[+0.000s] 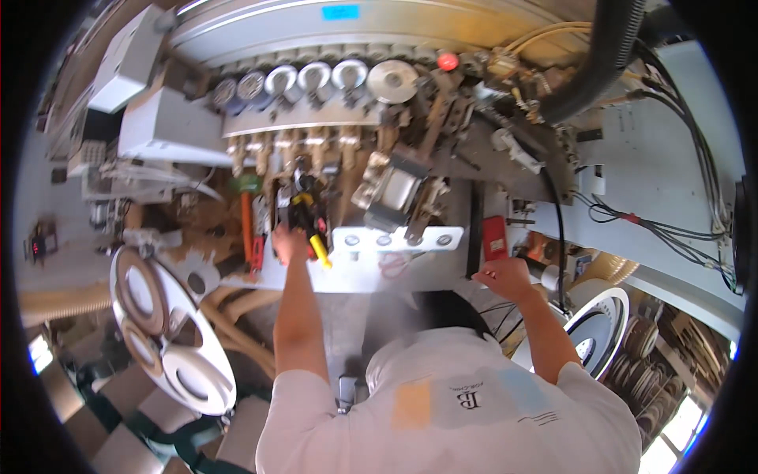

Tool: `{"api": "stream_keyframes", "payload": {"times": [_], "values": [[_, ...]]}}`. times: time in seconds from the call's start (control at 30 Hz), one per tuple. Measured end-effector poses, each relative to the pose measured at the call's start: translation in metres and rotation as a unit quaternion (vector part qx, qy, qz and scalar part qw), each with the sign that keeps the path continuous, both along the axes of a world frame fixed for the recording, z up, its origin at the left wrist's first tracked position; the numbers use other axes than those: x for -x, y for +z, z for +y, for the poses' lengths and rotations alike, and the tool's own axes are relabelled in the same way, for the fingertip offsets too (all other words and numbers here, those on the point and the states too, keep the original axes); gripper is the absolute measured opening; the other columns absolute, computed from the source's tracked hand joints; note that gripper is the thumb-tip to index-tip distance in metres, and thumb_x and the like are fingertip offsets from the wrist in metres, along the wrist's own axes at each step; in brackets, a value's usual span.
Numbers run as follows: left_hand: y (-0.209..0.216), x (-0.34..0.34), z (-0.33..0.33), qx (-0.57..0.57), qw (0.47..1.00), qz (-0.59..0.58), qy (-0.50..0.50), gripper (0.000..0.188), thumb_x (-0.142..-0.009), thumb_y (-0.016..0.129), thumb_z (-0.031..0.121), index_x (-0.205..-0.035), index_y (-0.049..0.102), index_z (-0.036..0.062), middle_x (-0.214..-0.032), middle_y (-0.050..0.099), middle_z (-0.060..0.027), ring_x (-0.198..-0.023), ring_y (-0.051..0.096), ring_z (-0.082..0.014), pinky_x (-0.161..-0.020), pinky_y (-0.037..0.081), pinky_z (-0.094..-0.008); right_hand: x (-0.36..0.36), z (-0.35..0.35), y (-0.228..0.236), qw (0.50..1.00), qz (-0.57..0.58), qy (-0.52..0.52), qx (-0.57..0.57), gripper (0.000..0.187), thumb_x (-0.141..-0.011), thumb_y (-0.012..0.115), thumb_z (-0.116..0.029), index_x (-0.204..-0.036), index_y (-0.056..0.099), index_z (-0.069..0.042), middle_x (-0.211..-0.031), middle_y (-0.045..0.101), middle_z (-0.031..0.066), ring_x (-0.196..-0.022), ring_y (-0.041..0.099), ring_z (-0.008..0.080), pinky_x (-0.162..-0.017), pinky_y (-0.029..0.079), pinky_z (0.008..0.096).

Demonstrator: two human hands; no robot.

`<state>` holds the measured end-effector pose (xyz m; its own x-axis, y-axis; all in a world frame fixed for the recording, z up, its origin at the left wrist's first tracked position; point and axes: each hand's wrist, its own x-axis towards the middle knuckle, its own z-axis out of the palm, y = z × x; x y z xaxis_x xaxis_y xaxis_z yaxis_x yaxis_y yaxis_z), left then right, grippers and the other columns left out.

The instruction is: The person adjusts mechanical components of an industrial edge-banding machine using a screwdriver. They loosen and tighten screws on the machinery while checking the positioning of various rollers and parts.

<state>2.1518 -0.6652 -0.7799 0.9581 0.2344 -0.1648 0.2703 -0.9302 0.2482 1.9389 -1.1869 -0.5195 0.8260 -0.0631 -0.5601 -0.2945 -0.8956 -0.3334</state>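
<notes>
My left hand [290, 243] reaches in among hand tools on the white bench top [332, 278]. Its fingers curl closed by the dark tools; what they grip, if anything, is hidden. Just right of it lie pliers with yellow handles [317, 241], and on its left are a red-handled tool [258, 251] and a hammer with an orange handle [246, 225]. My right hand [505, 278] is held at the bench's right end, fingers curled together in a pinch; anything in it is too small to make out. A flat red case [494, 235] lies just beyond it.
A white strip with round holes [399, 239] lies across the bench, with red-handled scissors [391, 265] in front. Behind stand a metal machine head [396, 189] and a row of round gauges [315, 79]. White reels flank me, left [193, 378] and right [614, 304]. A black hose [588, 83] hangs upper right.
</notes>
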Motion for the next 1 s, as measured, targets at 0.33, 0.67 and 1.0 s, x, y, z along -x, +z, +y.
{"api": "stream_keyframes", "payload": {"times": [0.33,0.67,1.0], "values": [[0.023,-0.043,-0.059,-0.037,0.984,0.155,-0.077,0.042,-0.092,0.065,0.028,-0.122,0.057,0.0002,-0.126,0.061,-0.0209,-0.120,0.060,-0.0438,-0.100,0.051,-0.0522,-0.100,-0.081,-0.026,0.931,-0.351,-0.074,0.075,0.036,-0.084,0.078,-0.031,-0.063,0.057,-0.010,-0.063,0.059,0.0106,-0.062,0.062,0.0354,-0.054,0.047,0.0460],[0.069,0.046,-0.059,0.201,0.966,-0.028,0.160,0.039,-0.085,0.064,0.028,-0.105,0.055,-0.0045,-0.102,0.062,-0.0261,-0.093,0.059,-0.0425,-0.089,0.048,-0.0487,-0.153,-0.101,-0.053,0.901,-0.433,-0.006,0.025,0.035,-0.077,0.080,-0.030,-0.061,0.052,-0.014,-0.062,0.056,0.0054,-0.057,0.060,0.0300,-0.049,0.046,0.0441],[0.084,0.049,-0.057,0.258,0.942,-0.090,0.196,0.054,-0.095,0.075,0.044,-0.109,0.065,-0.0075,-0.089,0.070,-0.0135,-0.080,0.063,-0.0221,-0.074,0.053,-0.0391,-0.168,-0.085,-0.053,0.893,-0.449,-0.008,0.013,0.036,-0.077,0.079,-0.033,-0.064,0.051,-0.014,-0.063,0.056,0.0072,-0.058,0.060,0.0320,-0.050,0.045,0.0449]]}}
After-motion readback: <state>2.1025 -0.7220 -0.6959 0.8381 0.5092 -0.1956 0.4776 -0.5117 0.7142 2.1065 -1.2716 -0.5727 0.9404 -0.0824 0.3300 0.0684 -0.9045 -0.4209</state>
